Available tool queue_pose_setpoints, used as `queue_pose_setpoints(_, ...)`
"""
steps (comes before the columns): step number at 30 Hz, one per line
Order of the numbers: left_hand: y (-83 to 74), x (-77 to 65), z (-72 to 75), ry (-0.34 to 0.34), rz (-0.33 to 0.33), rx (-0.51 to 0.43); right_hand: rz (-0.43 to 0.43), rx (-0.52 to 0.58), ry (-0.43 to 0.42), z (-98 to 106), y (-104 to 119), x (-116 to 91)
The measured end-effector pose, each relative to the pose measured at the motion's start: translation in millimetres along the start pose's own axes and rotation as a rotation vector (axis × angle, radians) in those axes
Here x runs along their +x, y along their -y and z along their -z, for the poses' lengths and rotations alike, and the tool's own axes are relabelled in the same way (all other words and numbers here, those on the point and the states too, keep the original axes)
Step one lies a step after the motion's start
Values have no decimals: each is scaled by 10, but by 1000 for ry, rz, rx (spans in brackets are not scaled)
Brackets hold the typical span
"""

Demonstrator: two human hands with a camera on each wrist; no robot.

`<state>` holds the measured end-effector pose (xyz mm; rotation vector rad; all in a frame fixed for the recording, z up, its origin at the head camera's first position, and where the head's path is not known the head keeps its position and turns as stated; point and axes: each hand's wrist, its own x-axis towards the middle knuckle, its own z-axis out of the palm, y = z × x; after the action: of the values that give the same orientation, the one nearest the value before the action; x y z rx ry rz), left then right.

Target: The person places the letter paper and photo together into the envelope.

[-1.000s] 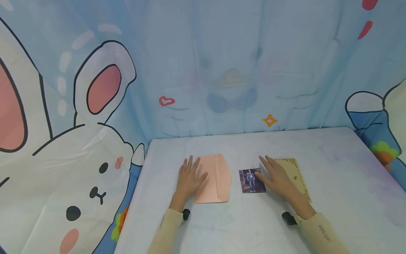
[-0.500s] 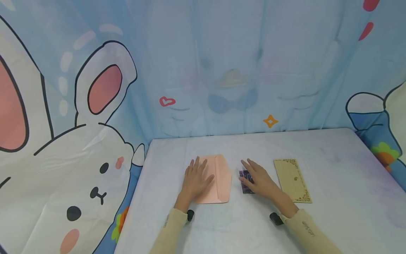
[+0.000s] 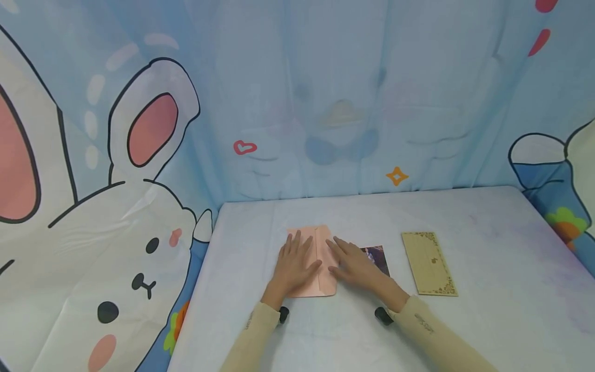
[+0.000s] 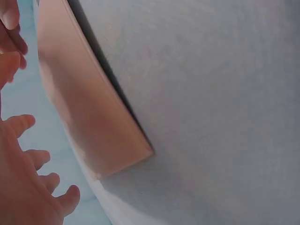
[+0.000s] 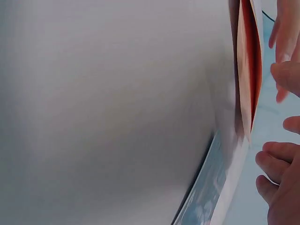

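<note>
A pale, faintly mottled white surface (image 3: 488, 258) carries everything, backed by a light blue cartoon-rabbit curtain (image 3: 139, 155). On the surface, near its middle, lies a flat salmon-pink paper envelope (image 3: 310, 289), long side running away from the person, its pointed flap opened out to the right; the right wrist view looks into its mouth (image 5: 246, 70), a darker reddish slit. The left hand (image 3: 294, 264) rests flat on the envelope's left half, fingers straight and spread, gripping nothing. The right hand (image 3: 354, 264) lies with straight fingers across the flap, palm over a small dark printed photograph (image 3: 378, 257) just right of the envelope; its grip seems open too, though whether it touches the photo is unclear. Further right, apart from both, lies a narrow tan card with an ornate border (image 3: 429, 263).
</note>
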<state>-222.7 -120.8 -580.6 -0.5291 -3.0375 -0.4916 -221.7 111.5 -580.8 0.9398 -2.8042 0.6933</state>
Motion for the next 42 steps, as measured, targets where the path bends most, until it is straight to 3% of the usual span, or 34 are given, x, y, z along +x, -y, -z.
queue_pose_setpoints(4, -51, 38, 12, 37, -11, 38, 22, -51, 55, -28, 32, 57)
queue_pose_setpoints(9, -114, 82, 42, 66, -19, 88, -12, -95, 129, -14, 56, 75)
queue_pose_setpoints(21, -102, 53, 29, 211, -13, 118, -46, -66, 221, -62, 128, 54)
queue_pose_setpoints(32, -98, 165, 178, 294, 8, 119, 9, -111, 203, -30, 137, 82)
queue_pose_setpoints(37, -17, 232, 257, 339, -56, 144, 6, -114, 211, -25, 116, 91)
queue_pose_setpoints(42, 81, 281, 356, 436, -113, 141, 4, -127, 213, -39, 98, 91)
